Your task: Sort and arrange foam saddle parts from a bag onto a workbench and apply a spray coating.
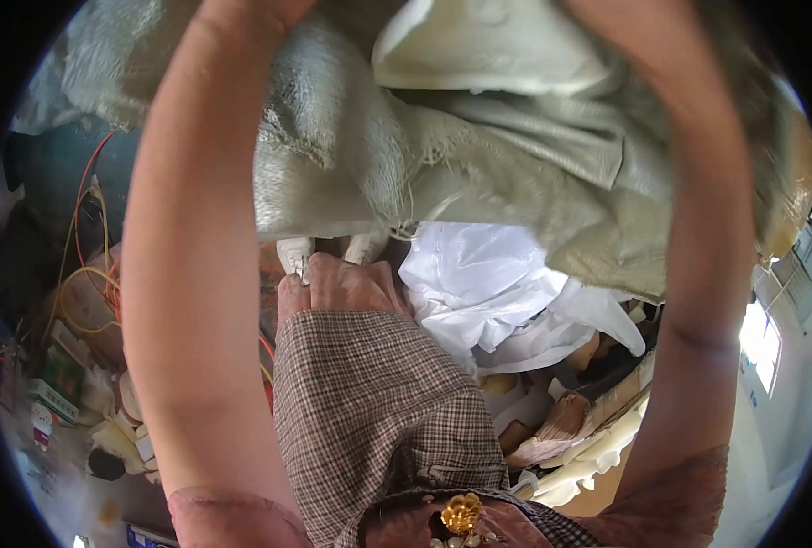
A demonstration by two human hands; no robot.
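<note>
Both bare forearms rise past the lens, lifting a coarse grey-green woven sack [479, 173] overhead. Whether the hands grip it I cannot tell; they lie beyond the top edge. Below it hangs a crumpled white plastic bag [488, 283], above a checked trouser leg [369, 411].

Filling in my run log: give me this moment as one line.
arms: both raised, hands out of view | held up: coarse grey-green woven sack | beneath: white plastic bag, checked trouser leg | left side: orange and yellow cables

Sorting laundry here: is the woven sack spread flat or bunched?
Bunched. The sack hangs in rumpled folds between both raised forearms, its frayed edge drooping over the white plastic sheet. The hands are out of view.
</note>
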